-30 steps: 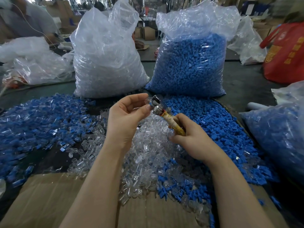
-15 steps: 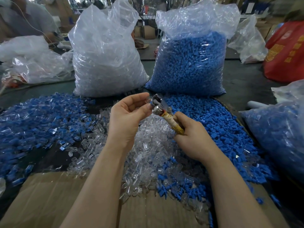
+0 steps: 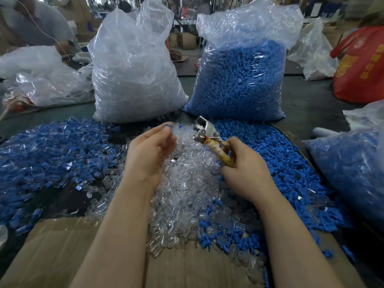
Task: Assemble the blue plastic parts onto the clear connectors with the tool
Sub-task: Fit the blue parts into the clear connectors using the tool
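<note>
We grip the tool w/ our right hand, metal head up. Our left hand pinches a blue-capped connector just left of it, over the clear connectors; blue parts at right.

Right hand grips tool; left hand pinches blue-tipped piece.

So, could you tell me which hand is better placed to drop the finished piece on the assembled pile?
Left. The left hand already pinches the piece clear of the tool, and the assembled pile lies on its side. The right hand is busy gripping the tool.
</note>
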Motion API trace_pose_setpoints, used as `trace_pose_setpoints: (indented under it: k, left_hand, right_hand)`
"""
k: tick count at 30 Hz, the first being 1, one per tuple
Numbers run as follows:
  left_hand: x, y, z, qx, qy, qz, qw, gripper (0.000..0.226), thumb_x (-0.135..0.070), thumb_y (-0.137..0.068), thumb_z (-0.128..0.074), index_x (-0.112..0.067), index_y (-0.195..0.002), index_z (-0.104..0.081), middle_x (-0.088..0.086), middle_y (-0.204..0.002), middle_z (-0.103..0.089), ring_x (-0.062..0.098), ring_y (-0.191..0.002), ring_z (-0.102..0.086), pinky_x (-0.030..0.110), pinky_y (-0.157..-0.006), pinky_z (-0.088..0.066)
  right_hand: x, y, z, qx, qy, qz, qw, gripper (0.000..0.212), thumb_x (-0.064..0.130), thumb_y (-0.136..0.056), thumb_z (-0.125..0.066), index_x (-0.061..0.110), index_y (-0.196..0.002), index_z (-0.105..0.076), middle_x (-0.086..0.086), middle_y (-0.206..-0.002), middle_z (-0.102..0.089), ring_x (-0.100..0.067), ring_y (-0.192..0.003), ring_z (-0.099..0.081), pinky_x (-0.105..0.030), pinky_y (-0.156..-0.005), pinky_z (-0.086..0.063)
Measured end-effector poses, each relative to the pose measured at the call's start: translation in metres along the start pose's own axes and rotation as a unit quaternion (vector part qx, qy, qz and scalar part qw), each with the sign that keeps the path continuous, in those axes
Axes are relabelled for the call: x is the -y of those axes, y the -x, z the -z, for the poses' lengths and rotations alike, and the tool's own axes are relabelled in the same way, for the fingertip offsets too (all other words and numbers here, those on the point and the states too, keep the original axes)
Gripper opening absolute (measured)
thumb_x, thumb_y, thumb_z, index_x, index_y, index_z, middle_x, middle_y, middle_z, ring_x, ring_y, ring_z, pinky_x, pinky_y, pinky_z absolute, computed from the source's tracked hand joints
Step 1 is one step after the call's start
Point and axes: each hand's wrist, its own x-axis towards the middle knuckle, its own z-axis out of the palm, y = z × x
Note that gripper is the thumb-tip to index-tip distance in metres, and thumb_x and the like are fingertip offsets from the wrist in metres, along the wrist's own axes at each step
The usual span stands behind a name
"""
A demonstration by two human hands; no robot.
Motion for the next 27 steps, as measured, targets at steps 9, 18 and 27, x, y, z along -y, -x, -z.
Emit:
trace_pose_setpoints:
  k: [9, 18, 27]
  left_hand:
    - [-0.019, -0.017, 0.065, -0.188, 0.386, 0.08, 0.9, 0.021, -0.021, -0.104, -0.047, -0.01, -0.09, -0.059, 0.002, -0.062, -0.069, 0.008, -0.055, -0.069, 0.023, -0.056, -0.058]
    - [-0.021, -0.015, 0.068, -0.151, 0.254, 0.053, 0.954, 0.026, -0.02, -0.099, -0.054, -0.006, -0.12, -0.06, 0.006, -0.101, -0.074, 0.011, -0.076, -0.072, 0.023, -0.065, -0.057]
    - [0.008, 0.01, 0.001, 0.131, -0.479, -0.039, 0.867, 0.03, -0.023, -0.089, -0.068, -0.029, -0.118, -0.064, -0.011, -0.118, -0.066, 0.001, -0.1, -0.063, 0.016, -0.08, -0.052]
  right_hand:
    - [-0.01, 0.001, -0.001, -0.095, 0.244, -0.071, 0.962, 0.022, 0.035, -0.088, -0.055, 0.027, -0.108, -0.049, 0.001, -0.084, -0.053, -0.026, -0.076, -0.047, -0.034, -0.065, -0.035]
    - [-0.009, 0.003, 0.001, -0.05, 0.239, -0.219, 0.945, 0.025, 0.027, -0.093, -0.056, 0.011, -0.112, -0.05, -0.01, -0.105, -0.055, -0.025, -0.064, -0.047, -0.033, -0.053, -0.035]
    - [-0.009, 0.002, 0.004, 0.0, 0.268, -0.227, 0.936, 0.023, 0.028, -0.093, -0.057, 0.013, -0.109, -0.052, -0.009, -0.105, -0.055, -0.021, -0.058, -0.04, -0.033, -0.058, -0.036]
